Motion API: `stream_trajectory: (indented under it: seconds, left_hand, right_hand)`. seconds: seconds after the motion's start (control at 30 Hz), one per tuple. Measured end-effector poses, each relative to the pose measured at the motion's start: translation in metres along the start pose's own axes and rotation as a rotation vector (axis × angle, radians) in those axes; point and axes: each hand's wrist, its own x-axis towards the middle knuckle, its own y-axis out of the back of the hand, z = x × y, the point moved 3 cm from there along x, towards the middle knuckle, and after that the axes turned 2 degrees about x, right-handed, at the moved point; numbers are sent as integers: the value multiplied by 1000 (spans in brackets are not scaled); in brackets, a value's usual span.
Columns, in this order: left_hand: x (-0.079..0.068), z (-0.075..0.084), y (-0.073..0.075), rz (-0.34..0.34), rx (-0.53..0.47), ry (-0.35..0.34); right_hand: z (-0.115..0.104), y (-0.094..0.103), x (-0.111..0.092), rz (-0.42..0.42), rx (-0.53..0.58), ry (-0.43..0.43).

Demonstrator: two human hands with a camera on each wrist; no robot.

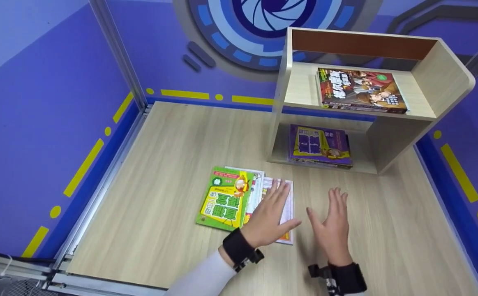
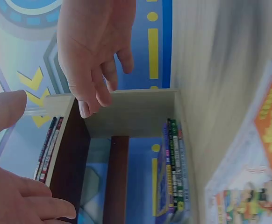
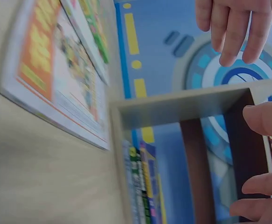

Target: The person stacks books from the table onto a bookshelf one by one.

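My left hand (image 1: 266,217) is spread over the right-hand booklet (image 1: 289,197) of a small overlapping group, fingers straight and thumb out to the right. A green book (image 1: 222,201) with a yellow title panel lies leftmost, partly covering a white one (image 1: 258,185). Part of the right-hand booklet is hidden beneath the hand. To its right my right hand (image 1: 332,228) is held above the table with fingers extended, holding nothing. In the right wrist view that booklet (image 3: 75,79) shows an orange band and small cartoon figures.
A two-level wooden shelf (image 1: 423,90) stands at the back right. Its upper level bears a stack of dark comic-style books (image 1: 362,90), its lower level a stack topped by a purple book (image 1: 321,144). Blue panels (image 1: 58,135) enclose the light wooden table (image 1: 160,164).
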Motion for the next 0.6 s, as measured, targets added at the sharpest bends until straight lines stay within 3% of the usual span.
stream_trajectory:
  seconds: [0.3,0.47,0.6]
  left_hand:
    - [-34,-22,-11,-31,-34,113]
    - [-48,-38,-5,21,-32,188]
    - [-57,-57,2,89,-18,330]
  right_hand:
    - [-9,-38,-23,-89,39,-24]
    - [-21,-59,-31,-146,54,-21]
    - [-34,-75,-34,-174,64,12]
